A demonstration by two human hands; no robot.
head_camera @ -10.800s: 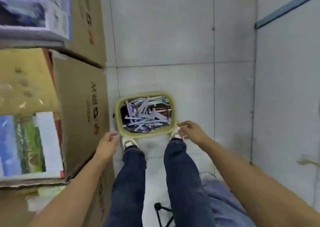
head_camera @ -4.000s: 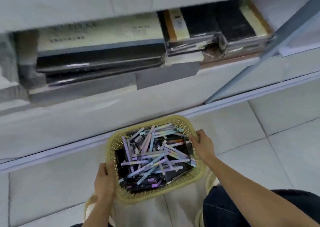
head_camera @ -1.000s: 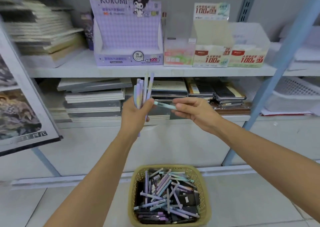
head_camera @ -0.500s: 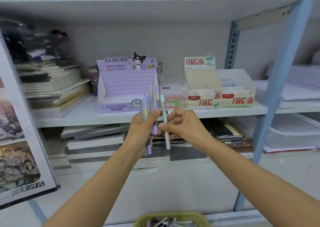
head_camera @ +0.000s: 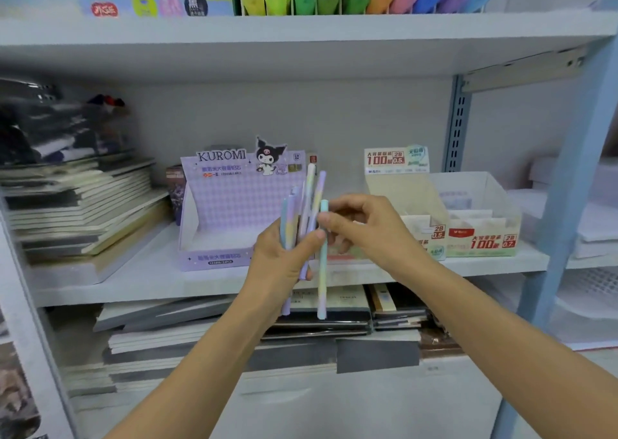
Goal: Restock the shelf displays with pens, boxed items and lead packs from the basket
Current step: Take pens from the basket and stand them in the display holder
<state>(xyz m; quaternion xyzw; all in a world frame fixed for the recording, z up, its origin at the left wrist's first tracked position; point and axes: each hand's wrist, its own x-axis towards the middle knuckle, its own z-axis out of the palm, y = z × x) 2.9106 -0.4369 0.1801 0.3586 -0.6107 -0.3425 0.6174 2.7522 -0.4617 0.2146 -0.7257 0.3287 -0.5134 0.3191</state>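
A person's left hand point(head_camera: 279, 261) grips a bundle of pastel pens point(head_camera: 302, 211) upright in front of a purple display box point(head_camera: 230, 211) on the middle shelf point(head_camera: 150, 281). The right hand point(head_camera: 368, 231) pinches a single pen point(head_camera: 322, 278), apparently touching the bundle. Stacked notebooks point(head_camera: 77, 211) lie at left.

Stationery shop, metal shelving point(head_camera: 568, 184), Kuromi display box point(head_camera: 234, 204), priced lead-pack trays point(head_camera: 481, 234), stacked notebooks point(head_camera: 80, 211)
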